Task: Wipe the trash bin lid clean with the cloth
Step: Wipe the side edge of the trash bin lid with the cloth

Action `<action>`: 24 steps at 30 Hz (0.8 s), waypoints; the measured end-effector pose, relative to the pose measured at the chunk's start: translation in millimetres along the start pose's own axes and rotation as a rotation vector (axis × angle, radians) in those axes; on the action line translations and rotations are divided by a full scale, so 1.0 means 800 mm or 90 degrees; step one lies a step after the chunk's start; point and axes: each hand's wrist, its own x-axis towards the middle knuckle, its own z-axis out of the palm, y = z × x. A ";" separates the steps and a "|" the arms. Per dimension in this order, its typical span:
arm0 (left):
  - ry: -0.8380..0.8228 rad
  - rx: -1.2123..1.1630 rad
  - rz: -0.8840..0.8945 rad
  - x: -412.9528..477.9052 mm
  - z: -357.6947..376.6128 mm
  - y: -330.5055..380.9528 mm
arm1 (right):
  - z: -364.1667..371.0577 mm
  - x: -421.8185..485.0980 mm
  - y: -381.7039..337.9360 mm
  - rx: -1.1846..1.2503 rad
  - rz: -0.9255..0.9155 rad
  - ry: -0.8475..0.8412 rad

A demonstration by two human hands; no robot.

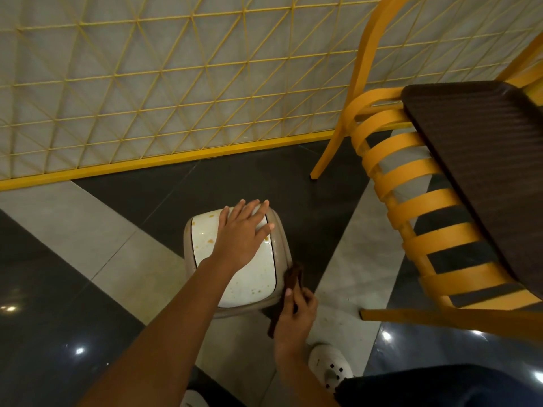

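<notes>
White bin lid point(252, 277), orange-spotted, shut; brown cloth point(293, 279) at right edge.

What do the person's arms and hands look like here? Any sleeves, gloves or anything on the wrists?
Both are bare. The left forearm and right forearm show no sleeve up to the frame edge. No glove, watch, bracelet or ring is visible on the left hand or right hand. Nails on the left fingers look short and unpainted.
</notes>
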 end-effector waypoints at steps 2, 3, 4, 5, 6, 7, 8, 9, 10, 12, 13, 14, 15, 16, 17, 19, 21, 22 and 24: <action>-0.006 -0.004 0.000 -0.001 -0.002 0.001 | 0.012 -0.004 -0.008 0.031 0.003 0.059; -0.009 -0.007 0.001 0.000 -0.003 0.001 | 0.016 0.001 -0.013 0.037 0.014 0.071; -0.011 -0.008 0.001 0.000 -0.003 0.001 | 0.018 0.007 -0.016 0.037 0.026 0.071; -0.013 -0.009 0.002 0.001 -0.003 0.001 | 0.019 0.013 -0.018 0.035 0.032 0.063; -0.012 -0.008 0.001 0.001 -0.002 0.000 | 0.018 0.015 -0.019 0.032 0.030 0.056; -0.010 -0.004 0.000 0.001 -0.001 -0.001 | 0.017 0.014 -0.018 0.024 0.022 0.056; -0.009 0.001 0.000 0.002 0.000 -0.001 | 0.015 0.009 -0.015 0.019 0.014 0.062; -0.008 0.006 -0.001 0.002 0.001 -0.001 | 0.014 0.003 -0.011 0.018 0.008 0.069; -0.009 0.009 -0.002 0.002 0.001 -0.001 | 0.012 -0.003 -0.008 0.020 0.008 0.071; -0.010 0.010 -0.002 0.002 0.001 -0.001 | 0.006 -0.007 -0.007 0.023 0.015 0.050; -0.009 0.011 -0.001 0.003 0.001 -0.001 | 0.004 -0.003 -0.011 0.017 0.011 0.033; -0.009 0.011 -0.001 0.003 0.000 -0.001 | 0.001 0.006 -0.015 0.001 0.003 0.013; -0.009 0.010 -0.001 0.003 0.000 -0.001 | -0.001 0.018 -0.021 -0.025 -0.012 -0.014; -0.008 0.008 -0.001 0.002 0.000 0.000 | -0.003 0.032 -0.030 -0.060 -0.032 -0.050; -0.007 0.007 -0.001 0.002 -0.001 0.000 | -0.004 0.047 -0.041 -0.102 -0.060 -0.092; -0.006 0.005 -0.001 0.001 -0.001 0.001 | -0.005 0.074 -0.062 -0.188 -0.115 -0.170; -0.007 0.004 -0.002 0.001 -0.002 0.001 | -0.002 0.092 -0.073 -0.237 -0.137 -0.213; -0.008 0.004 -0.003 0.000 -0.002 0.001 | -0.001 0.094 -0.074 -0.249 -0.147 -0.220; -0.008 0.001 -0.003 0.000 -0.002 0.001 | -0.006 0.087 -0.067 -0.249 -0.166 -0.209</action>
